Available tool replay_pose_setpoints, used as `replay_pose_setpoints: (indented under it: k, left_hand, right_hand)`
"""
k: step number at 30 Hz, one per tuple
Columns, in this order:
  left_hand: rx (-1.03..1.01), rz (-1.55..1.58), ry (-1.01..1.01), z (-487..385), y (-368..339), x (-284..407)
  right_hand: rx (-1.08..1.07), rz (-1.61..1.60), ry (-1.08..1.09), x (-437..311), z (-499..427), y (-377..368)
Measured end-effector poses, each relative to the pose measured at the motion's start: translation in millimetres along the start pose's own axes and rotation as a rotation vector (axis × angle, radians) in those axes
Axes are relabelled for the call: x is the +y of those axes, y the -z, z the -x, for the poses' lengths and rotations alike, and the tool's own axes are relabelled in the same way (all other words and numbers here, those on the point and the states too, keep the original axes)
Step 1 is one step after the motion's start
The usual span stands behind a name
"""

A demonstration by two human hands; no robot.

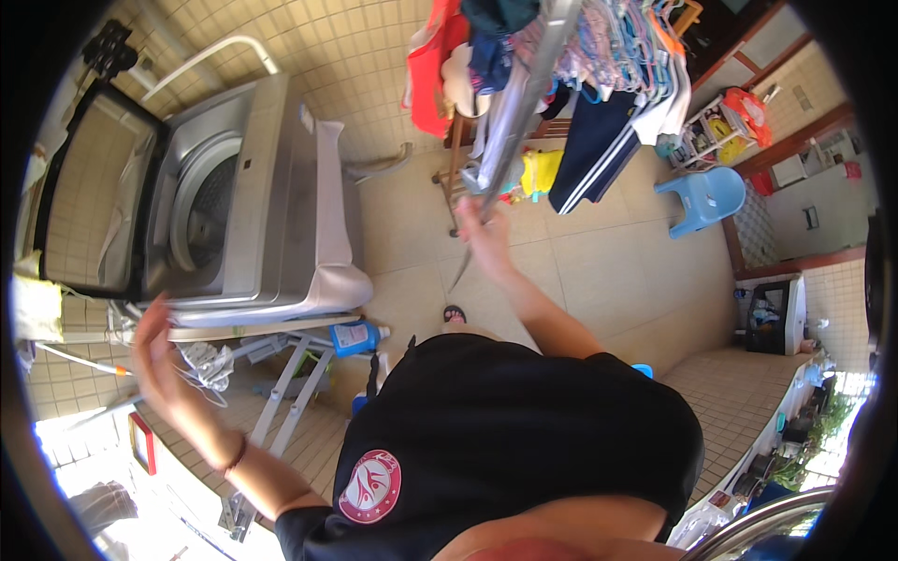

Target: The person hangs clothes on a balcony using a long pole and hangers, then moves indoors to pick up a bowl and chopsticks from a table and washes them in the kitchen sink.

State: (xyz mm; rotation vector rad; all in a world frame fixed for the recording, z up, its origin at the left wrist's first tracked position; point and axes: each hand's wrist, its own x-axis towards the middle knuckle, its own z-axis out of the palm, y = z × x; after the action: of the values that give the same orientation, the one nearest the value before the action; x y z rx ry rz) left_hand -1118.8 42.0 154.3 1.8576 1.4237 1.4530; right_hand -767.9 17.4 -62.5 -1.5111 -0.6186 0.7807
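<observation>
My right hand (485,235) grips a long metal pole (523,105) near its lower end. The pole rises past the hanging clothes to the top of the view, and its thin tip points down over the floor. My left hand (156,350) is blurred beside the front corner of a grey top-loading washing machine (270,189). Its fingers are stretched out, and I see nothing in them. The machine's lid (98,189) stands raised, showing the metal drum (210,203); no laundry is visible inside the part I can see.
Clothes hangers (617,56), dark striped trousers (596,151) and a red garment (428,84) hang ahead. A blue plastic stool (705,200) stands right. Near the machine are a blue detergent bottle (354,338) and a folded metal frame (284,393). Potted plants (793,449) line the right ledge.
</observation>
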Motion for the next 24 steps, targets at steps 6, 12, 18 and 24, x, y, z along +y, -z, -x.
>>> replay_pose_setpoints:
  k: [6,12,18,24]
  left_hand:
    - [-0.636,0.144,-0.358,14,-207,66]
    - [-0.567,0.236,-0.35,-45,-267,42]
    - [-0.369,0.068,-0.206,-197,-331,-51]
    - [-0.488,0.256,-0.112,-316,-412,-147]
  right_hand:
    - [-0.096,0.139,0.406,-10,3,-31]
    - [-0.14,0.411,0.714,-36,-35,-33]
    - [-0.28,0.371,0.434,19,-89,19]
    - [-0.033,0.544,0.167,104,-82,39]
